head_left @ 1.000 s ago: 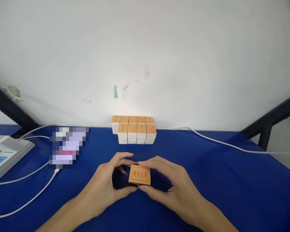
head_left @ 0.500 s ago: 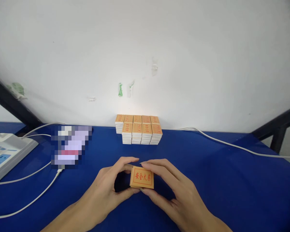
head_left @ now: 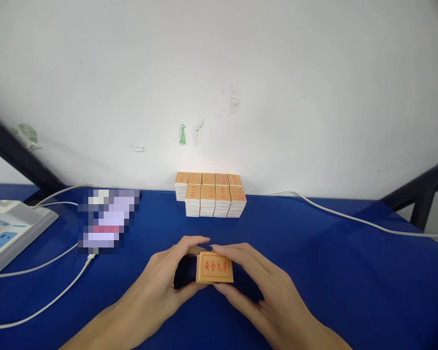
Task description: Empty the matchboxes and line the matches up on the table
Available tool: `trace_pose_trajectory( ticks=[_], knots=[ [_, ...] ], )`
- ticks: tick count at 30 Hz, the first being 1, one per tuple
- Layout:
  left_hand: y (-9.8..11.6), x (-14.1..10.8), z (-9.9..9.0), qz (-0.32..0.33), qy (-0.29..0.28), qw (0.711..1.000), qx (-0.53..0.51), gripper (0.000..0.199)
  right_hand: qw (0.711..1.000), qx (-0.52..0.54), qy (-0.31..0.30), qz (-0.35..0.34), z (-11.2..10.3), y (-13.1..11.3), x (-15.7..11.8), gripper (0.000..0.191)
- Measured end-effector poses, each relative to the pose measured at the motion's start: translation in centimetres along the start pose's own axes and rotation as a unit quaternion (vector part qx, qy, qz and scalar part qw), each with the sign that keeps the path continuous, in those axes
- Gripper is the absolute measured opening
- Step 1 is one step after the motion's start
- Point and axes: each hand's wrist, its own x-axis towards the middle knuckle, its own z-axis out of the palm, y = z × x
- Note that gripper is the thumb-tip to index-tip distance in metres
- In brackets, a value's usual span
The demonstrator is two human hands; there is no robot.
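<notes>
Pinching the box (head_left: 217,267) by near and far edges, left hand (head_left: 164,277) and right hand (head_left: 270,282) clamped it; it seemed light, stiff, crushable.

Scuffed white wall (head_left: 314,97) behind blue tabletop (head_left: 350,282); black bars (head_left: 10,153).

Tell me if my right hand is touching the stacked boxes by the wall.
Apart: the head view shows blue table between your right hand and the stacked boxes.
</notes>
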Motion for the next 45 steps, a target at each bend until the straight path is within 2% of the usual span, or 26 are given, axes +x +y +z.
trace_pose_trajectory(
  ticks=[5,12,16,21,25,29,33,36,40,45],
  knots=[
    [0.5,-0.2,0.1,-0.008,0.022,0.999,-0.031,0.065,1.000,0.000,0.009,0.000,0.0,-0.5,0.2,0.048],
    [1.0,0.2,-0.2,0.012,0.016,0.999,-0.046,0.036,0.999,0.016,0.028,0.014,-0.5,-0.8,0.5,0.039],
    [0.9,0.3,-0.2,0.009,0.005,0.999,-0.040,0.030,0.998,0.025,0.048,0.028,-0.8,-1.1,0.6,0.036],
    [0.0,-0.1,0.0,0.026,0.008,0.999,0.017,0.039,0.986,-0.025,0.126,0.108,-1.0,-0.7,0.8,0.028],
    [-0.4,-0.1,0.0,0.024,0.031,0.998,0.058,0.035,0.966,-0.089,0.146,0.196,-1.2,0.4,0.7,0.026],
    [-0.3,0.1,-0.1,0.003,0.079,0.994,0.074,0.030,0.957,-0.131,0.112,0.234,-1.1,1.1,0.6,0.030],
    [-0.3,0.3,0.1,-0.003,0.136,0.986,0.095,0.031,0.960,-0.167,0.060,0.216,-0.7,1.0,0.4,0.032],
    [-0.6,0.3,0.2,-0.014,0.153,0.981,0.116,0.035,0.960,-0.183,0.022,0.212,-0.4,1.0,0.2,0.042],
    [-1.0,0.1,0.3,-0.020,0.159,0.977,0.138,0.050,0.959,-0.189,-0.007,0.212,-0.5,0.9,0.2,0.054],
    [-1.0,-0.1,0.3,-0.029,0.118,0.984,0.128,0.078,0.966,-0.152,-0.050,0.203,-1.2,0.6,0.4,0.064]
  ],
)
